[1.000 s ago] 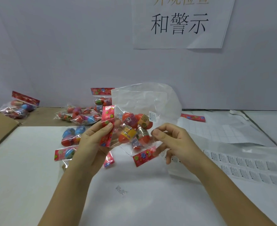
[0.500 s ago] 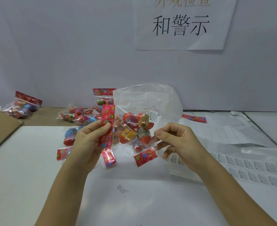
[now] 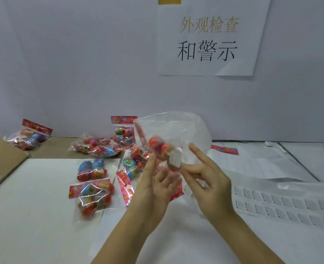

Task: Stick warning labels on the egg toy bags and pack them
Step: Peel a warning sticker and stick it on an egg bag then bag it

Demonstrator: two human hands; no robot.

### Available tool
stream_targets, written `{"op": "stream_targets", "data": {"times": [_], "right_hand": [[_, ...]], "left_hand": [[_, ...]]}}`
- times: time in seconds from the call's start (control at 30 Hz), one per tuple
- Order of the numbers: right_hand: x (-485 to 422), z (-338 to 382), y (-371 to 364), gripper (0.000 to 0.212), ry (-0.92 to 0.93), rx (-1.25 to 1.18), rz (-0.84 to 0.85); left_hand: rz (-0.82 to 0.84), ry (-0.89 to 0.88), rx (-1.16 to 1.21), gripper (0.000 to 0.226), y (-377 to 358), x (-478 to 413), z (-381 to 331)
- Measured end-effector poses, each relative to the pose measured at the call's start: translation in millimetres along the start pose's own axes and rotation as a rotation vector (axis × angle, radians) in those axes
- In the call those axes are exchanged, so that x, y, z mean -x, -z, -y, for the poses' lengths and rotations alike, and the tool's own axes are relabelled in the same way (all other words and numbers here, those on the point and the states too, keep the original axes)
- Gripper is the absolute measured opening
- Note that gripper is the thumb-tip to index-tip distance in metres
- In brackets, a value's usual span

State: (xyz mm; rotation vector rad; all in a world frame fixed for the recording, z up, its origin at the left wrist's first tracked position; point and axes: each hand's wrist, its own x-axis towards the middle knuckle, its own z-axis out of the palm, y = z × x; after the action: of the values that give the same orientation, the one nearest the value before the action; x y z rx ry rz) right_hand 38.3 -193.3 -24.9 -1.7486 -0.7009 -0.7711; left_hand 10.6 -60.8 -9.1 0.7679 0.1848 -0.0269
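Head camera puts the small clear bag of red and orange plastic egg toys (image 3: 158, 147) dead centre, held up off the table between both hands and smeared with blur. A small white warning label (image 3: 175, 159) sits on its front face. The left hand (image 3: 157, 185) grips the lower part of that bag, thumb up one side and fingers curled round the other. The right hand (image 3: 208, 180) comes in from the other side with its thumb reaching to the label and its index and middle fingers raised straight; whether it is actually pinching anything, I cannot tell through the blur. Behind stands a large floppy clear plastic bag (image 3: 178, 126), and the eggs fall within its outline, though inside or in front is not clear. To the left, more egg toy bags with red header cards (image 3: 92, 195) lie scattered on the white tabletop (image 3: 33, 216), with a further heap (image 3: 100, 147) at the back by the wall and one bag (image 3: 29, 137) far left beyond a brown cardboard flap (image 3: 3, 159). To the right lies a long sheet of printed white labels (image 3: 283, 204). A white paper sign with Chinese characters (image 3: 207, 40) hangs on the wall above.
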Motion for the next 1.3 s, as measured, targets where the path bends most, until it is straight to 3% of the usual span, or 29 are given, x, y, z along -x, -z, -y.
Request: {"op": "stream_targets", "data": {"times": [0.03, 0.1, 0.2, 0.27, 0.33, 0.43, 0.5, 0.57, 0.67, 0.77, 0.83, 0.93, 1.0, 1.07, 1.13, 1.2, 1.3], "right_hand": [[2.7, -5.1, 1.8, 0.013, 0.22, 0.147, 0.017], [5.2, -10.9, 2.9, 0.011, 0.478, 0.345, 0.044], [6.9, -11.8, 1.2, 0.008, 0.623, 0.412, 0.106], [9.0, -9.8, -1.4, 0.011, 0.602, 0.34, 0.161], [13.1, -4.1, -6.5, 0.021, 0.39, 0.147, 0.157], [14.4, 12.6, -11.8, 0.026, -0.184, -0.082, 0.077], [12.6, 15.4, -13.1, 0.022, -0.467, -0.136, 0.184], [11.7, 12.4, -14.9, 0.029, -0.688, -0.358, 0.339], [6.9, 13.2, -15.1, 0.033, -0.883, -0.684, 0.349], [2.0, 16.3, -12.6, 0.028, -0.917, -0.74, 0.235], [2.0, 15.5, -12.4, 0.019, -0.884, -0.728, 0.141], [4.9, 15.9, -11.9, 0.019, -0.677, -0.459, 0.007], [8.2, 12.2, -8.1, 0.019, -0.353, -0.095, -0.037], [13.2, 3.9, -7.2, 0.023, 0.032, 0.315, -0.017], [19.0, 2.1, -11.6, 0.024, 0.277, 0.576, 0.027], [22.2, 5.2, -16.6, 0.031, 0.318, 0.614, 0.09], [21.5, 8.7, -16.0, 0.043, 0.173, 0.424, 0.018]], "left_hand": [[-0.007, 0.013, 0.045, 0.064, 1.7, -0.5, 0.3], [-0.037, 0.028, 0.167, 0.065, 4.4, -2.1, 0.8], [-0.059, 0.051, 0.271, 0.073, 11.0, -4.2, -4.1], [0.021, 0.103, 0.265, 0.088, 16.9, -4.4, -11.4], [0.119, 0.11, 0.238, 0.1, 20.4, -4.6, -19.0], [0.198, 0.124, 0.27, 0.109, 26.6, -9.5, -21.8], [0.224, 0.119, 0.249, 0.109, 29.7, -11.3, -20.3], [0.218, 0.093, 0.156, 0.096, 32.9, -12.8, -19.8], [0.24, 0.066, 0.012, 0.079, 35.0, -12.7, -23.0], [0.158, 0.027, -0.121, 0.054, 39.6, -15.4, -27.9], [0.089, -0.007, -0.248, 0.042, 38.8, -18.3, -27.8], [-0.056, -0.082, -0.359, 0.056, 30.6, -20.7, -22.5], [-0.105, -0.128, -0.294, 0.061, 23.7, -18.1, -18.8], [0.022, -0.128, -0.182, 0.066, 19.9, -13.7, -15.6], [0.152, -0.134, -0.142, 0.07, 16.4, -6.3, -11.7], [0.108, -0.169, -0.155, 0.056, 17.3, -6.3, -8.3], [-0.009, -0.183, -0.173, 0.036, 18.0, -10.0, -11.6]]}}
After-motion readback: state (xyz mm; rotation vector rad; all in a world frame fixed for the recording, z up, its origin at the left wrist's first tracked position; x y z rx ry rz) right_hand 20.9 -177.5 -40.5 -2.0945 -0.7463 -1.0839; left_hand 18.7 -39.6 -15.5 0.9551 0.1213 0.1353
